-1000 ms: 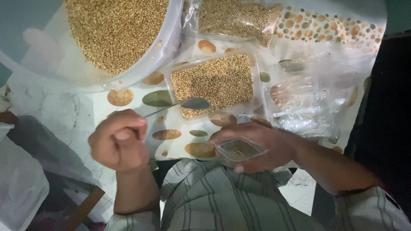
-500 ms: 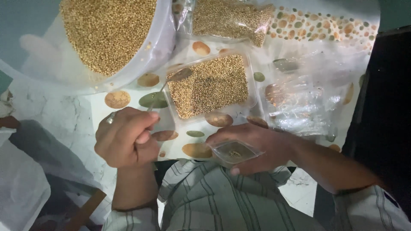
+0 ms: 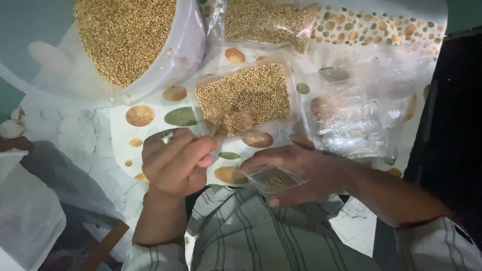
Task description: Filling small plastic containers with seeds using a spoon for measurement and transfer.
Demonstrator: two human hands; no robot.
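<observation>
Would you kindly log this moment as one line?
left hand: spoon scooping seeds in tray | right hand: holds small bag

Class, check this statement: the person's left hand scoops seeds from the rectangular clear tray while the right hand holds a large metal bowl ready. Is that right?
Not quite. The head view shows the right hand holding a small clear plastic bag with a few seeds in it, not a large metal bowl. The rest stands: the left hand scoops seeds from the rectangular clear tray.
</observation>
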